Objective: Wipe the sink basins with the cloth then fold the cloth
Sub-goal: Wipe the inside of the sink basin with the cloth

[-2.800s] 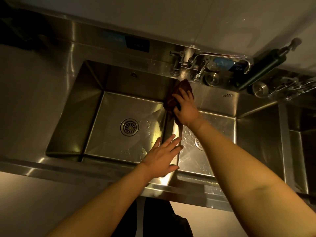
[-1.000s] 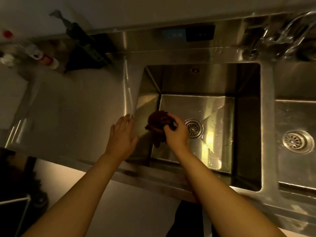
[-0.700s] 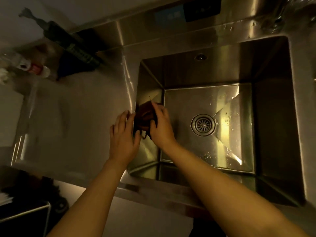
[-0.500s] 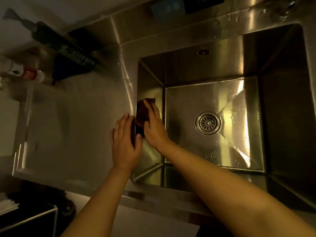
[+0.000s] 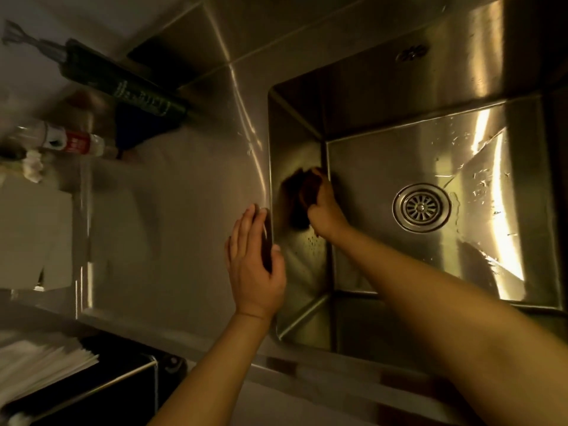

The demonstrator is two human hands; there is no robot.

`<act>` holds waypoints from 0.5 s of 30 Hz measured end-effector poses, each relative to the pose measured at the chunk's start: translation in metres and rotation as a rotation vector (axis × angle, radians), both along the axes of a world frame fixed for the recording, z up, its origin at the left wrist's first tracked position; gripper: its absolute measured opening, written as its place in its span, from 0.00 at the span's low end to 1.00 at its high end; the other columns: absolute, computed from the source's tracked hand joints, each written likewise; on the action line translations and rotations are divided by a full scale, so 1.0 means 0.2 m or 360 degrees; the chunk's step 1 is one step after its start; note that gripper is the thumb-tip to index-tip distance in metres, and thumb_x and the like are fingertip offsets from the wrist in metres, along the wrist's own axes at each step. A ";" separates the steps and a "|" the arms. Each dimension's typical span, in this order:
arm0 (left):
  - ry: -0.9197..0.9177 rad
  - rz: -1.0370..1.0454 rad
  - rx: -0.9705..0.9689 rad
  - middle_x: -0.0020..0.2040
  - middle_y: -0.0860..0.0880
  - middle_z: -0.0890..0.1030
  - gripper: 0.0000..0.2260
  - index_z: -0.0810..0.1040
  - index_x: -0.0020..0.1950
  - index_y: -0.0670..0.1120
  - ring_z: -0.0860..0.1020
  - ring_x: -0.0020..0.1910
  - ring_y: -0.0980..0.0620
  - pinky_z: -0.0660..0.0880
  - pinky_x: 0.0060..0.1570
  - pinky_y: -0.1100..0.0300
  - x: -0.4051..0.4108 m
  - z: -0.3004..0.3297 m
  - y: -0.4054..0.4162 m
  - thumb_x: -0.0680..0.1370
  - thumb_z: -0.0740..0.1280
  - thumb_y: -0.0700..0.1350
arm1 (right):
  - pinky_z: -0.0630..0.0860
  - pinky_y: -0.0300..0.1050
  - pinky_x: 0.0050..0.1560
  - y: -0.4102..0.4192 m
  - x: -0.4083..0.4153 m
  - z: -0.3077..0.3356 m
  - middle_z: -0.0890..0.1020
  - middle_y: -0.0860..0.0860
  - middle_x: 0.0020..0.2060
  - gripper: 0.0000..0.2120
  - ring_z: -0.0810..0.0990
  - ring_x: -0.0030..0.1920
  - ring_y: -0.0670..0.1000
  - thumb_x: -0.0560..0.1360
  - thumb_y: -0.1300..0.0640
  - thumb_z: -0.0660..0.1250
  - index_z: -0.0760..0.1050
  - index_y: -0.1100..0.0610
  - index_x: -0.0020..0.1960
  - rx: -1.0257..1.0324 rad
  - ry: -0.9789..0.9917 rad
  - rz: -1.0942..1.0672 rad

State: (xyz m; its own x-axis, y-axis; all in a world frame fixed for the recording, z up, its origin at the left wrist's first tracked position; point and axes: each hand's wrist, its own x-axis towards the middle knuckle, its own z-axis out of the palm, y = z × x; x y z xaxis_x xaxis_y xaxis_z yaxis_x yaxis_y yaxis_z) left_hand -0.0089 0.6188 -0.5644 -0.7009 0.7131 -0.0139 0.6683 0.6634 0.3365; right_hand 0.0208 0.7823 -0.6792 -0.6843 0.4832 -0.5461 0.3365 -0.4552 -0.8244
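A stainless steel sink basin (image 5: 384, 96) fills the right side of the view, with a round drain (image 5: 421, 208) in its wet floor. My right hand (image 5: 326, 210) reaches down inside and holds a dark brown cloth (image 5: 309, 187) against the basin's left wall, close to the floor corner. The cloth's reflection shows as a dark patch on that wall. My left hand (image 5: 253, 265) lies flat with straight fingers on the counter at the basin's left rim.
The steel counter (image 5: 159, 216) stretches left of the basin. A dark green pump bottle (image 5: 123, 87) and a clear bottle with a red label (image 5: 70, 142) stand at the back left. A stack of white paper (image 5: 40, 364) sits below the counter edge at lower left.
The view swung from the divider between both basins to the left basin. My right hand carried the cloth to the left wall and slid it down. My left hand moved to the left rim.
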 end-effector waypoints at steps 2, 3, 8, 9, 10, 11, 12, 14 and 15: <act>0.0015 -0.0017 0.0000 0.84 0.56 0.60 0.29 0.63 0.83 0.52 0.58 0.83 0.51 0.59 0.80 0.42 0.00 0.00 -0.01 0.81 0.61 0.49 | 0.64 0.57 0.78 -0.06 0.07 0.03 0.57 0.54 0.81 0.46 0.60 0.80 0.56 0.73 0.76 0.61 0.49 0.49 0.83 -0.0040 -0.0032 0.0100; 0.0019 -0.0023 -0.0001 0.84 0.56 0.60 0.29 0.63 0.83 0.52 0.58 0.83 0.51 0.59 0.79 0.42 -0.01 0.00 -0.01 0.81 0.61 0.48 | 0.63 0.57 0.78 -0.11 0.11 0.05 0.55 0.53 0.82 0.47 0.59 0.80 0.56 0.72 0.76 0.62 0.48 0.49 0.83 -0.0040 -0.0045 0.0158; -0.0023 0.0002 -0.0048 0.84 0.59 0.58 0.29 0.60 0.83 0.56 0.56 0.83 0.54 0.60 0.79 0.40 0.00 0.01 0.00 0.81 0.60 0.50 | 0.52 0.48 0.81 -0.38 0.32 0.16 0.43 0.51 0.83 0.51 0.47 0.82 0.54 0.73 0.72 0.66 0.39 0.51 0.83 0.0056 -0.0034 0.0468; -0.0029 0.0000 -0.0055 0.84 0.60 0.57 0.29 0.59 0.84 0.57 0.55 0.83 0.54 0.59 0.79 0.39 0.00 0.01 0.00 0.82 0.59 0.50 | 0.51 0.48 0.81 -0.41 0.35 0.18 0.41 0.49 0.83 0.51 0.45 0.83 0.52 0.74 0.71 0.66 0.37 0.49 0.83 0.0075 0.0008 0.0505; -0.0032 -0.0002 -0.0059 0.84 0.60 0.57 0.29 0.59 0.84 0.57 0.55 0.83 0.54 0.58 0.79 0.39 0.00 0.02 0.00 0.82 0.59 0.51 | 0.51 0.50 0.82 -0.43 0.37 0.20 0.40 0.47 0.82 0.52 0.42 0.82 0.51 0.75 0.69 0.67 0.36 0.47 0.83 0.0116 0.0045 0.0515; -0.0037 0.0001 -0.0062 0.84 0.60 0.57 0.29 0.58 0.84 0.57 0.55 0.83 0.54 0.58 0.80 0.39 0.00 0.02 0.00 0.82 0.59 0.51 | 0.51 0.53 0.82 -0.44 0.38 0.22 0.39 0.46 0.82 0.52 0.41 0.82 0.50 0.75 0.68 0.67 0.35 0.46 0.83 0.0167 0.0071 0.0505; -0.0042 0.0006 -0.0068 0.84 0.59 0.57 0.28 0.59 0.84 0.57 0.55 0.83 0.54 0.57 0.80 0.38 0.01 0.02 0.00 0.83 0.58 0.51 | 0.51 0.54 0.82 -0.43 0.38 0.24 0.39 0.45 0.82 0.51 0.40 0.82 0.50 0.76 0.67 0.67 0.35 0.45 0.82 0.0207 0.0092 0.0488; -0.0045 0.0006 -0.0076 0.84 0.58 0.57 0.27 0.60 0.84 0.55 0.55 0.84 0.54 0.58 0.79 0.37 0.01 0.02 0.01 0.83 0.58 0.51 | 0.50 0.55 0.82 -0.39 0.34 0.28 0.39 0.46 0.82 0.48 0.40 0.82 0.49 0.78 0.67 0.65 0.36 0.45 0.83 0.0255 0.0134 0.0452; -0.0045 0.0003 -0.0069 0.84 0.57 0.58 0.27 0.60 0.84 0.54 0.55 0.84 0.53 0.58 0.79 0.37 0.01 0.02 0.01 0.83 0.57 0.51 | 0.50 0.55 0.82 -0.34 0.31 0.29 0.39 0.47 0.82 0.47 0.40 0.82 0.49 0.78 0.67 0.65 0.37 0.46 0.83 0.0297 0.0148 0.0424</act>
